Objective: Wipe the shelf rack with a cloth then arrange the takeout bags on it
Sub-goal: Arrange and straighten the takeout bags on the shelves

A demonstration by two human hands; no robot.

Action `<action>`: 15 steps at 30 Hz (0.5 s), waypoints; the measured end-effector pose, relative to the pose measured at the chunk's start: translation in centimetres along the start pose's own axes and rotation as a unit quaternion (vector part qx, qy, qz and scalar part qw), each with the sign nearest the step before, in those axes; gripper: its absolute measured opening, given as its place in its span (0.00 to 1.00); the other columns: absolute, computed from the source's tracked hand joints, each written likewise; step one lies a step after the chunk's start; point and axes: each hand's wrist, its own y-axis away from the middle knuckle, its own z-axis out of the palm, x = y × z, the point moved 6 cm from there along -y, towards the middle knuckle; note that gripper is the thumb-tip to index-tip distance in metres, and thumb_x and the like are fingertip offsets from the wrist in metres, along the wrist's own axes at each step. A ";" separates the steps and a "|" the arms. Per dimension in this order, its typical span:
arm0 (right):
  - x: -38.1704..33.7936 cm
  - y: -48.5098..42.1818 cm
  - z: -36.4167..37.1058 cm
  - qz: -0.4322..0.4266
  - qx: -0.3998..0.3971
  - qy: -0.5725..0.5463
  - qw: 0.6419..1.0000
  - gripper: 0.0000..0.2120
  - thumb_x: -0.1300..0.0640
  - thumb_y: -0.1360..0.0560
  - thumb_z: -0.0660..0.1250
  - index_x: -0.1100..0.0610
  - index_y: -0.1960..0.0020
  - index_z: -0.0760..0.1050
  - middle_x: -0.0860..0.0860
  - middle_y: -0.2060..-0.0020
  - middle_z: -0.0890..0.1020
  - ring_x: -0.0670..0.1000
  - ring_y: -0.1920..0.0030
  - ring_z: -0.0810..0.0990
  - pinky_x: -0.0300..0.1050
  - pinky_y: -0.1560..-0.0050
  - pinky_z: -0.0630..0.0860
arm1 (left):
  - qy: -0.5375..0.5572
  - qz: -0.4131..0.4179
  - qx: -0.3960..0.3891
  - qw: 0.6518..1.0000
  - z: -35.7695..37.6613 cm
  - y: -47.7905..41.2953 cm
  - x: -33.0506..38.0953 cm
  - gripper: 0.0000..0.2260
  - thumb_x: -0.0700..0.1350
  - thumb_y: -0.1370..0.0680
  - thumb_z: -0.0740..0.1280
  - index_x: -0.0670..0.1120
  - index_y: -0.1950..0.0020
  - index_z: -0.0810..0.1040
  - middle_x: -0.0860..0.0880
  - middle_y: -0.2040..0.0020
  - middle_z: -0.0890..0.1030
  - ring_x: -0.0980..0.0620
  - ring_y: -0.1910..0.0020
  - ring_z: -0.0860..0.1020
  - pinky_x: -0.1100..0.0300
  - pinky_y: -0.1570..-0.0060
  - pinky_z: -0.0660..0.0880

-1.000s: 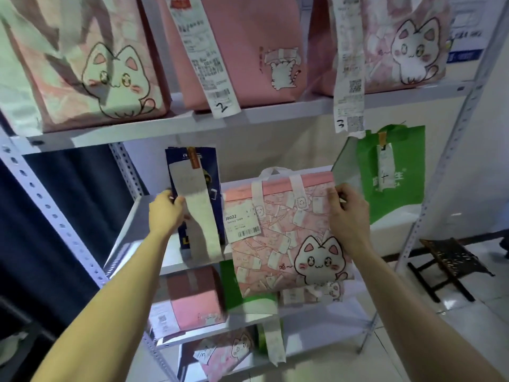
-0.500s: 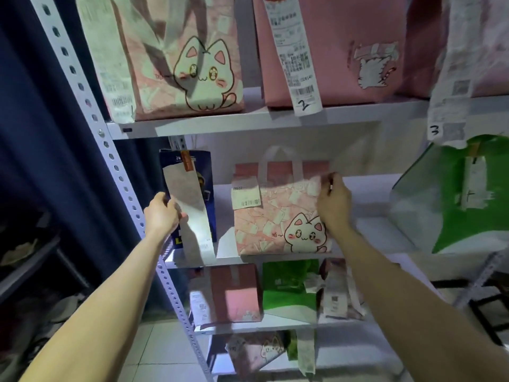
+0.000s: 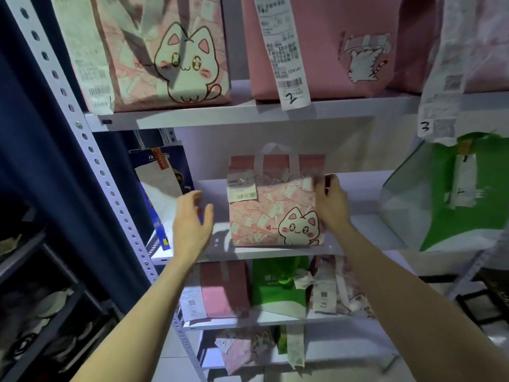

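Observation:
A pink cat-print takeout bag (image 3: 272, 210) stands upright on the middle shelf (image 3: 275, 252) of the white metal rack. My right hand (image 3: 330, 202) grips the bag's right upper edge. My left hand (image 3: 192, 224) hovers with spread fingers between that bag and a dark blue bag (image 3: 162, 194) with a long receipt, touching neither. A green bag (image 3: 451, 197) stands at the right end of the same shelf. No cloth is in sight.
The upper shelf (image 3: 248, 114) holds a cat-print bag (image 3: 165, 53) and pink bags (image 3: 344, 48) with numbered receipts. Lower shelves carry pink and green bags (image 3: 278, 285). A perforated upright (image 3: 91, 150) runs down the left beside a dark curtain and a dark side rack.
My left hand has let go of the blue bag's receipt and moved right with fingers spread. My right hand keeps hold of the pink bag, which now stands on the shelf.

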 end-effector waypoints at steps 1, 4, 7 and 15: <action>0.3 0.4 -0.2 0.004 -0.011 -0.002 1.000 0.15 0.44 0.13 0.57 0.56 0.43 0.72 0.49 0.57 0.80 0.51 0.57 0.81 0.43 0.65 0.69 | 0.008 -0.004 -0.053 0.999 1.8 0.2 0.7 0.20 0.52 0.16 0.69 0.49 0.26 0.72 0.51 0.35 0.79 0.52 0.45 0.80 0.52 0.44 0.80; 2.0 1.8 -0.5 -0.001 -0.068 -0.006 0.998 0.18 0.39 0.18 0.66 0.54 0.40 0.74 0.45 0.51 0.82 0.48 0.51 0.81 0.42 0.58 0.74 | -0.014 -0.043 -0.181 0.982 6.4 1.1 2.5 0.23 0.56 0.18 0.70 0.50 0.28 0.69 0.52 0.44 0.84 0.47 0.48 0.83 0.49 0.49 0.81; 5.6 0.8 0.2 -0.033 -0.154 0.082 0.984 0.31 0.28 0.27 0.69 0.44 0.32 0.72 0.41 0.39 0.79 0.45 0.43 0.81 0.51 0.42 0.81 | -0.016 -0.073 -0.174 0.982 8.9 2.1 4.2 0.21 0.46 0.20 0.70 0.48 0.29 0.67 0.47 0.53 0.85 0.39 0.53 0.83 0.46 0.53 0.81; 7.4 -2.6 -10.0 0.031 -0.176 0.094 0.979 0.21 0.46 0.23 0.71 0.54 0.36 0.72 0.49 0.44 0.79 0.52 0.46 0.81 0.45 0.52 0.76 | -0.003 -0.089 -0.193 0.977 17.3 4.7 11.7 0.23 0.40 0.18 0.70 0.45 0.27 0.65 0.43 0.48 0.84 0.36 0.50 0.83 0.50 0.55 0.77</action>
